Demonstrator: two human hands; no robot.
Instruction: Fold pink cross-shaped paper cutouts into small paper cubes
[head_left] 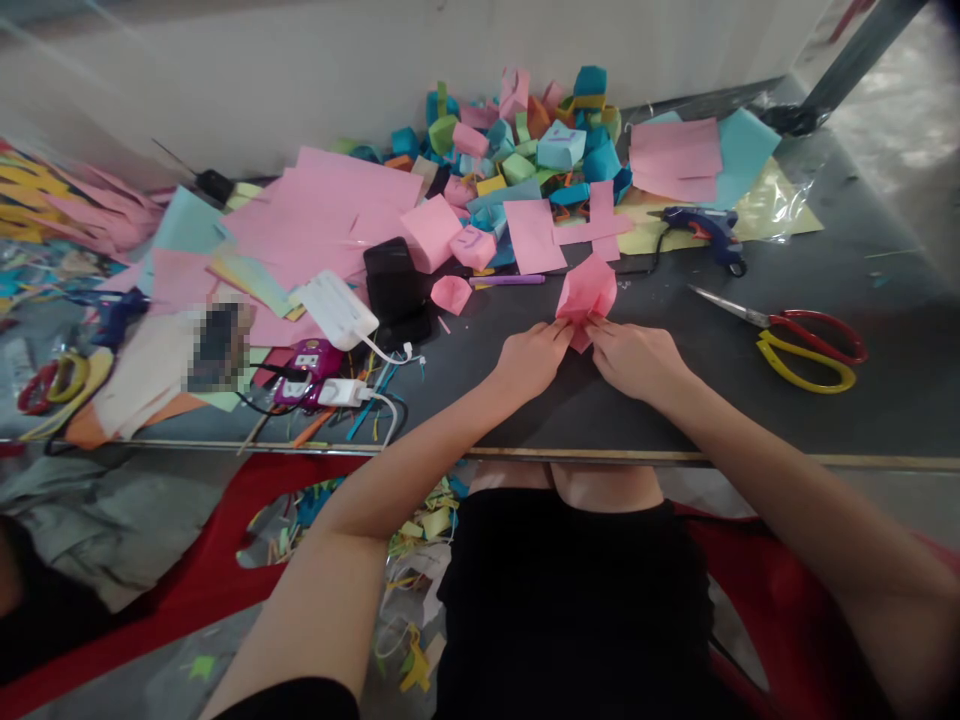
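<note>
Between my two hands a pink piece of paper point(587, 287), partly folded, stands up from the dark table. My left hand point(531, 357) pinches its near left side, fingertips close to those of the other hand. On the near right side, my right hand point(634, 355) presses its fingers onto the same paper. The fingers cover the paper's lower part. Just beyond lie a flat pink cross-shaped cutout point(602, 225) and a pink paper sheet point(534, 236). A purple pen point(507, 281) and a small folded pink paper piece point(451, 294) rest to the left.
Scissors with red and yellow handles point(814, 345) and a blue glue gun point(705, 230) lie on the right. Colourful paper boxes point(561, 147) pile up at the back. Left are pink sheets point(322, 215), a black phone point(391, 280) and a purple power strip point(307, 372).
</note>
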